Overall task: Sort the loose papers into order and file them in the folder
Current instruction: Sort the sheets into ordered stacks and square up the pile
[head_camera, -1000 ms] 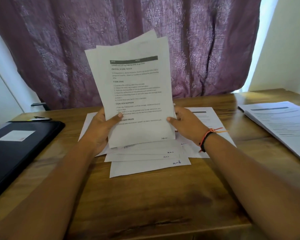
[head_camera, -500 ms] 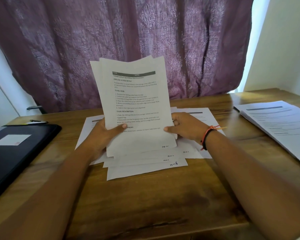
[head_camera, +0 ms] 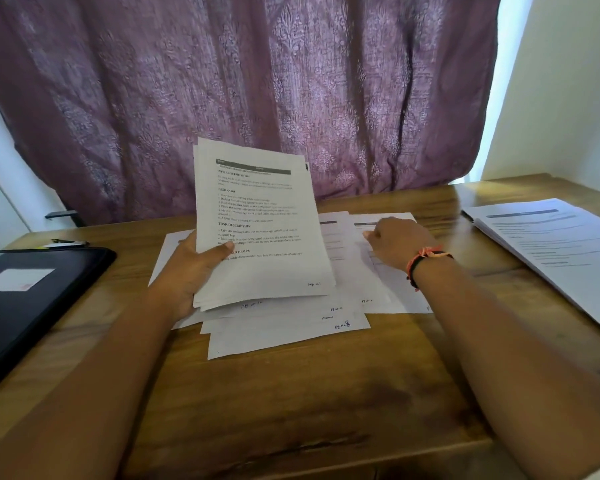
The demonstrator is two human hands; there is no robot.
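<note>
Left hand (head_camera: pixel 187 271) grips the light, floppy sheaf (head_camera: pixel 260 271) by its lower-left edge (best supported underneath). Right hand (head_camera: pixel 395 242) curls over loose sheets (head_camera: pixel 291 337) on the surface (head_camera: pixel 291 403), grip unclear. The folder (head_camera: pixel 32 306) lies at its left edge.

Purple patterned curtain (head_camera: pixel 222 81), wooden table (head_camera: pixel 291 393), pen (head_camera: pixel 66 242) at far left

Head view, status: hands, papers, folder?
Left hand grips paper stack, tilted up. Right hand on loose sheets, grip unclear. Black folder closed at left; no obstruction seen.
</note>
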